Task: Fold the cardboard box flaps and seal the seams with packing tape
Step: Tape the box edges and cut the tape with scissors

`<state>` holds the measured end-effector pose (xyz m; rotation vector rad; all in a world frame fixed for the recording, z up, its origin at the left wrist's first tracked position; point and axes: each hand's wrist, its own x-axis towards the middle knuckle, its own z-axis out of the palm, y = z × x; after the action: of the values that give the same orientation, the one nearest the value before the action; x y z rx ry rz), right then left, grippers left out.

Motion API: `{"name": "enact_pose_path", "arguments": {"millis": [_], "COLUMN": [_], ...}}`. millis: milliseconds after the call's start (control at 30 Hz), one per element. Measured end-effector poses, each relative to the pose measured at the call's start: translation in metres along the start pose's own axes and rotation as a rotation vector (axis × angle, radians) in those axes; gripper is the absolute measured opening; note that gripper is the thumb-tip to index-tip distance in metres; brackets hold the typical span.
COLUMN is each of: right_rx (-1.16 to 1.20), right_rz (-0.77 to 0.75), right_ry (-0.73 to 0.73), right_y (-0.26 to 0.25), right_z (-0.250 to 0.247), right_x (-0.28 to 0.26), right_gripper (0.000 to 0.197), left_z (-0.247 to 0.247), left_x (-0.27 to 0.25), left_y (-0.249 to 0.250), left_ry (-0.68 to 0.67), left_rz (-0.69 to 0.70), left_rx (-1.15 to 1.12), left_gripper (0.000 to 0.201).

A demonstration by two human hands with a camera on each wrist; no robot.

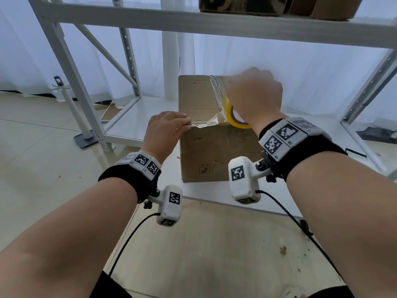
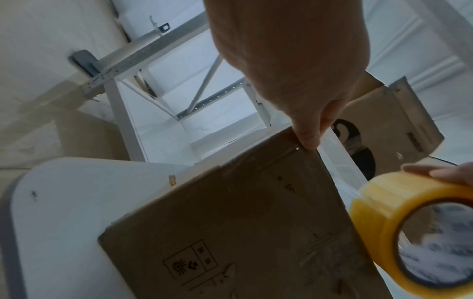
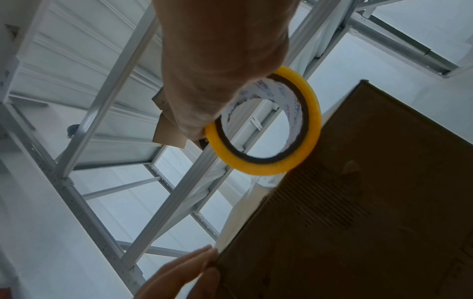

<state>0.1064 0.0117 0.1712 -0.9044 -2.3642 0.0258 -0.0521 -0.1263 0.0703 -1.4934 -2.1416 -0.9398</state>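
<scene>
While the cardboard box (image 1: 217,134) stands closed on the white desk (image 1: 206,191), both hands work at its near top edge. Nearest the wearer, the box's front face shows a printed handling mark low down and a patch of torn, ribbed liner toward its right side. At the box's near left top corner, the left hand (image 1: 164,132) pinches the free end of a clear tape strip (image 1: 204,124) against the edge, fingertips curled down onto the corner. That strip runs, crumpled and partly lifted, along the near top edge of the box to the yellow tape roll (image 1: 233,117). The right hand (image 1: 254,94) grips this roll above the box's near right top area, fingers wrapped over its rim. Farther across the box top, a band of clear tape (image 1: 216,84) already lies along the centre seam to the far edge. Beyond the box stands a white metal shelving frame (image 1: 129,67), with brown cartons (image 1: 279,5) on the shelf above the box.
</scene>
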Motion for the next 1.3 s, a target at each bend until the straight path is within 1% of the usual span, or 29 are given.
{"name": "enact_pose_path", "arguments": {"millis": [67,133,167,233,300,367,467,567,733,767,833,900,1000,1067,1167,1300], "right_rx": [0.057,0.138,0.177,0.275,0.352,0.347,0.313,0.288,0.202,0.155,0.08,0.092,0.149,0.168,0.147,0.062], "right_rz": [0.015,0.093,0.152,0.275,0.313,0.295,0.305,0.305,0.283,0.273,0.246,0.207,0.136,0.122,0.097,0.052], "right_ry": [-0.046,-0.068,-0.076,-0.101,-0.126,-0.141,-0.135,-0.156,-0.209,-0.206,-0.179,-0.159,-0.14,-0.131,-0.134,-0.157], "right_y": [0.006,0.014,0.018,0.025,0.026,0.024,0.017,0.005,0.002,0.004,0.007,0.008,0.005,0.001,-0.002,0.003], "right_z": [-0.008,-0.011,-0.011,-0.01,-0.01,-0.01,-0.01,-0.008,-0.014,-0.015,-0.017,-0.015,-0.012,-0.012,-0.015,-0.022], "right_x": [0.004,0.006,0.006,0.005,0.003,0.002,0.0,-0.002,0.001,0.001,0.0,-0.002,-0.002,0.0,0.004,0.008], "right_gripper": [0.047,0.058,0.062,0.071,0.077,0.082,0.084,0.086,0.09,0.09,0.09,0.089,0.078,0.074,0.075,0.074], "left_z": [-0.005,-0.003,-0.002,0.001,-0.001,-0.005,-0.011,-0.019,-0.019,-0.018,-0.015,-0.015,-0.018,-0.021,-0.021,-0.021], "left_x": [0.002,0.005,0.007,0.011,0.014,0.013,0.01,0.01,0.017,0.019,0.022,0.025,0.026,0.023,0.018,0.016], "left_y": [0.009,0.02,0.024,0.03,0.031,0.029,0.018,0.008,0.025,0.031,0.042,0.05,0.053,0.052,0.052,0.05], "left_ry": [-0.101,-0.22,-0.239,-0.231,-0.232,-0.254,-0.291,-0.31,-0.358,-0.378,-0.449,-0.495,-0.511,-0.525,-0.514,-0.476], "left_rz": [0.09,0.112,0.096,0.077,0.066,0.063,0.054,0.028,0.028,0.033,0.059,0.066,0.027,0.006,-0.003,-0.013], "left_rx": [0.064,0.125,0.145,0.152,0.14,0.147,0.17,0.187,0.28,0.286,0.276,0.271,0.287,0.284,0.272,0.248], "left_gripper": [0.03,0.039,0.04,0.038,0.031,0.027,0.032,0.033,0.028,0.031,0.045,0.055,0.058,0.061,0.064,0.06]}}
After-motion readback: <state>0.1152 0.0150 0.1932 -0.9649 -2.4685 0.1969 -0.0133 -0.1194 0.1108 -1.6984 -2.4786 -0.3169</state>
